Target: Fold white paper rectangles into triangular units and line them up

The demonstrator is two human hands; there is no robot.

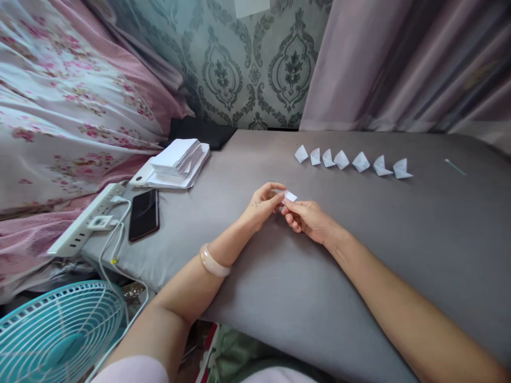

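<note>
A small folded piece of white paper (290, 196) is pinched between my two hands, above the middle of the grey-covered table (343, 255). My left hand (264, 205) closes its thumb and fingers on the paper's left side, hiding part of it. From the right, my right hand (306, 218) grips the lower edge with thumb and curled fingers. Beyond the hands, several folded white paper shapes (361, 162) stand in a row toward the back right.
At the left lies a stack of white paper (175, 159), with a dark phone (144, 214) in front of it. A power strip (85, 221) with cables runs along the left edge. Below is a blue fan (64, 335). A thin white stick (455, 166) lies far right.
</note>
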